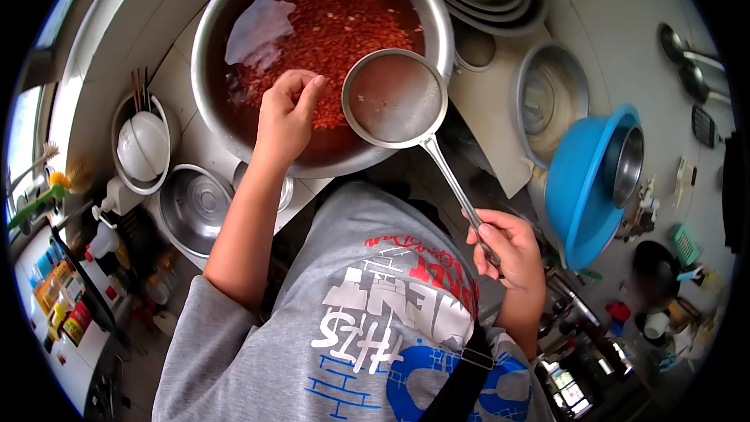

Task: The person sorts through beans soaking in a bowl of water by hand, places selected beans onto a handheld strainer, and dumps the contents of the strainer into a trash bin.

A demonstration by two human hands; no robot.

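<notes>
1. One wide metal basin [205, 70] holds reddish water and a mass of beans. Filled like this it looks heavy and apt to slop; two hands on opposite sides of the rim would suit it best, and wet metal may be slippery.
2. One blue tub [574, 180] stands tilted on the right, with one metal bowl [627, 166] inside. It is probably light plastic that flexes a little.
3. At least three nested metal pans [508, 23] sit beyond the basin; the exact count is hidden.
4. One round metal pan [519, 101] is beside the blue tub.
5. One shallow metal dish [187, 227] lies near the left forearm.
6. One metal pot [173, 131] at the left holds one white bowl [141, 148] and several thin sticks [144, 86], too bunched to count.
7. One strainer [394, 101], a round, fine mesh on a long metal handle, is over the basin's near right part; whether it touches the water or rim I cannot tell. It seems light, with a stiff frame and softer mesh that could dent, so the handle is the place to grip.
8. Two hands: the right hand [508, 246] is wrapped around the end of the strainer's handle; the left hand [287, 121] is above the beans, fingers curled and thumb near the forefinger, but I cannot tell whether it pinches anything.
9. Countless small red beans [336, 23] lie in the water, likely slick and easily scooped.
</notes>
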